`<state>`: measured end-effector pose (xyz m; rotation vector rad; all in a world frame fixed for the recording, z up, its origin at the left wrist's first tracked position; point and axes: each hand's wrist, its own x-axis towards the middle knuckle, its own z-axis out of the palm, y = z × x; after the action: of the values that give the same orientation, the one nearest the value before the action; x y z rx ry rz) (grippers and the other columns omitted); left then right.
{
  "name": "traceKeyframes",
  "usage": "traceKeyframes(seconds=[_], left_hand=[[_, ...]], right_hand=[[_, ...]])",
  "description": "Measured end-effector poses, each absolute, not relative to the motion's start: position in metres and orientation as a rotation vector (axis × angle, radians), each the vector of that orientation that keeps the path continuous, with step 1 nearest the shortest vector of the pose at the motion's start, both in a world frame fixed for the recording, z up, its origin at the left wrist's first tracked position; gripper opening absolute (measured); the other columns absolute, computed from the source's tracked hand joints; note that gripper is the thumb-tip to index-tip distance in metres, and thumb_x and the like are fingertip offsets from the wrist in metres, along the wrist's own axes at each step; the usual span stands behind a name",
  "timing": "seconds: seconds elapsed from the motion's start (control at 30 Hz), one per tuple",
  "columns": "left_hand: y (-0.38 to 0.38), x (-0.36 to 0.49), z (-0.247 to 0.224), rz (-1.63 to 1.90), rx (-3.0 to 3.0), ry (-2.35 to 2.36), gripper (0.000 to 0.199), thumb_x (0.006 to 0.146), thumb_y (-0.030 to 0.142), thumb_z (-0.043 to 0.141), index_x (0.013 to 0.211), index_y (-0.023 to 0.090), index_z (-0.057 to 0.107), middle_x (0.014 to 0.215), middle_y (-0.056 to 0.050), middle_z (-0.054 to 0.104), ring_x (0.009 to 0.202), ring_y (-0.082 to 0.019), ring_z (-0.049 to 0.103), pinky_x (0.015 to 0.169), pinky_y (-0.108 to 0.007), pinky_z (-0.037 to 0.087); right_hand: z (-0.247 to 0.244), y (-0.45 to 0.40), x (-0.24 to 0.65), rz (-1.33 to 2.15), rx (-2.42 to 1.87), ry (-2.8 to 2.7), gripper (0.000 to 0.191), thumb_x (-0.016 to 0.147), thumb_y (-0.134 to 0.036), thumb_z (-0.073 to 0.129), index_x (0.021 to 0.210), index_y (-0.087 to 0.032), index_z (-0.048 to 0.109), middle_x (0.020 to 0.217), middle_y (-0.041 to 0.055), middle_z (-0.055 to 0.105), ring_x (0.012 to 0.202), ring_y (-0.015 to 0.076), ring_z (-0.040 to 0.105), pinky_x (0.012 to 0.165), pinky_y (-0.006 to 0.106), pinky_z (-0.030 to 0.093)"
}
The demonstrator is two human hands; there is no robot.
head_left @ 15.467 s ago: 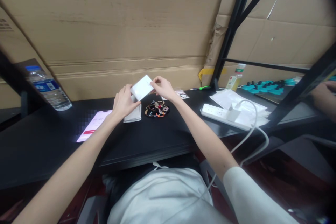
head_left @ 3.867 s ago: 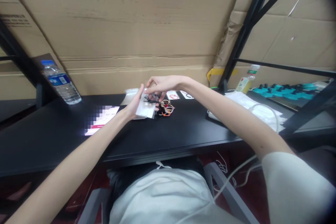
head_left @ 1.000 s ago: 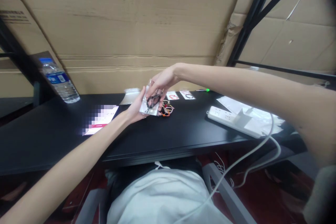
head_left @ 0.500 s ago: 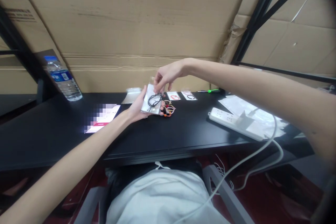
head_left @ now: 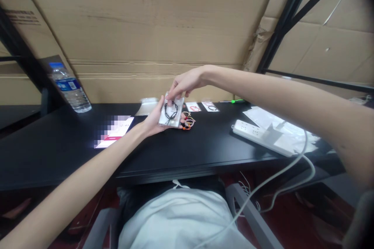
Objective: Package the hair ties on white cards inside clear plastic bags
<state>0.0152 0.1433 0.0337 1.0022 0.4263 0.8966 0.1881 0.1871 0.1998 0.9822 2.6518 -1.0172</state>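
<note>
My left hand [head_left: 156,120] holds up a small clear plastic bag with a white card [head_left: 174,118], its fingers wrapped under and behind it. A dark beaded bracelet [head_left: 171,111] lies against the face of the bag; whether it is inside cannot be made out. My right hand [head_left: 183,85] bends over the bag's top edge, fingertips pressed together at the bracelet's upper end. Just right of the bag, a bunch of colourful cord bracelets [head_left: 187,120] rests on the black table. Behind it lie a bagged red bracelet [head_left: 193,107] and a bagged black bracelet [head_left: 210,106].
A water bottle [head_left: 71,87] stands at the left, with a lit phone [head_left: 117,134] nearer. Clear bags [head_left: 147,106] lie behind my left hand. A white power strip [head_left: 261,137], its cable, plastic sheets [head_left: 304,140] and a green-tipped item [head_left: 233,101] are at the right.
My right hand has lowered and shifted slightly left. The dark bracelet now hangs straighter along the bag, which has tilted a little in my left hand.
</note>
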Motion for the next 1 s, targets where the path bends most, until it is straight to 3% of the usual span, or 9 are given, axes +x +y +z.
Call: traceKeyframes(seconds=[0.23, 0.5, 0.77, 1.0], left_hand=[[0.144, 0.014, 0.035, 0.957, 1.025, 0.478, 0.098, 0.101, 0.084, 0.017, 0.144, 0.009, 0.063, 0.098, -0.017, 0.081, 0.085, -0.029, 0.08, 0.079, -0.044, 0.065], [0.138, 0.018, 0.039, 1.038, 1.072, 0.577, 0.072, 0.108, 0.068, 0.039, 0.143, 0.009, 0.064, 0.102, -0.018, 0.081, 0.087, -0.028, 0.081, 0.079, -0.04, 0.066], [0.14, 0.021, 0.037, 1.039, 1.07, 0.65, 0.069, 0.111, 0.063, 0.037, 0.141, 0.008, 0.066, 0.102, -0.019, 0.082, 0.088, -0.028, 0.082, 0.083, -0.039, 0.066], [0.141, 0.021, 0.037, 1.063, 1.068, 0.686, 0.065, 0.111, 0.06, 0.038, 0.139, 0.01, 0.069, 0.106, -0.019, 0.082, 0.088, -0.028, 0.082, 0.075, -0.036, 0.066]], right_hand=[[0.196, 0.186, 0.193, -1.055, 0.93, 2.865, 0.024, 0.087, -0.042, 0.084, 0.091, -0.018, 0.085, 0.092, 0.0073, 0.076, 0.083, 0.0186, 0.064, 0.069, 0.031, 0.049], [0.183, 0.203, 0.2, -1.119, 0.909, 2.987, 0.018, 0.079, -0.032, 0.091, 0.092, -0.022, 0.086, 0.092, 0.0069, 0.078, 0.079, 0.019, 0.064, 0.066, 0.032, 0.05], [0.184, 0.202, 0.205, -1.016, 0.962, 2.997, 0.024, 0.075, -0.03, 0.094, 0.096, -0.023, 0.085, 0.096, 0.0059, 0.08, 0.088, 0.0218, 0.07, 0.073, 0.033, 0.055], [0.178, 0.208, 0.208, -0.87, 0.975, 3.199, 0.037, 0.071, -0.02, 0.095, 0.104, -0.018, 0.08, 0.101, 0.0077, 0.08, 0.091, 0.0229, 0.073, 0.078, 0.033, 0.059]])
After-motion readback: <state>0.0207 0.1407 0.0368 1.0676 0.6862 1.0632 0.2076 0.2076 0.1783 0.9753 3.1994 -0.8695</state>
